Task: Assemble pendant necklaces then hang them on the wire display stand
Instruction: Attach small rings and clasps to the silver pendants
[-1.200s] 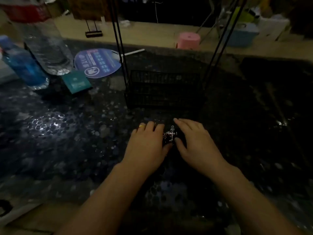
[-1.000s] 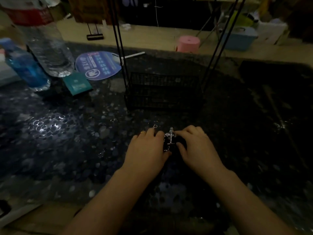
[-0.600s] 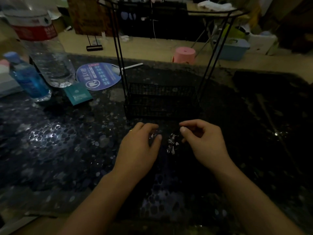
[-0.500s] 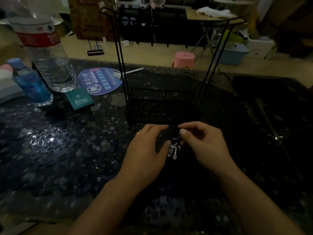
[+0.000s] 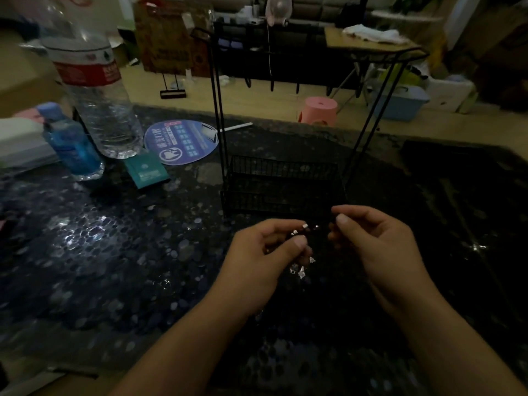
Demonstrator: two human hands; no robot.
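Note:
Both hands are raised above the dark pebbled tabletop [image 5: 114, 252], just in front of the black wire display stand [image 5: 283, 187]. My left hand [image 5: 263, 255] pinches a dark necklace cord near its silver end pieces [image 5: 300, 230]. Small silver pendants [image 5: 300, 271] dangle below its thumb. My right hand [image 5: 374, 247] pinches the other part of the cord between thumb and forefinger. The cord itself is almost invisible against the dark table. The stand's tall uprights rise to a top rail [image 5: 314, 45] with nothing hanging on it.
At the left stand a large clear water bottle [image 5: 94, 90] and a small blue bottle [image 5: 71, 144]. A round blue fan [image 5: 183, 141] and a teal packet [image 5: 147, 171] lie beside them. A pink stool [image 5: 318, 110] and a blue bin [image 5: 403, 102] sit on the floor beyond.
Both hands have lifted off the table with the necklace and moved apart. The pendant, earlier lying between the fingertips, now dangles under my left hand. The view has tilted up.

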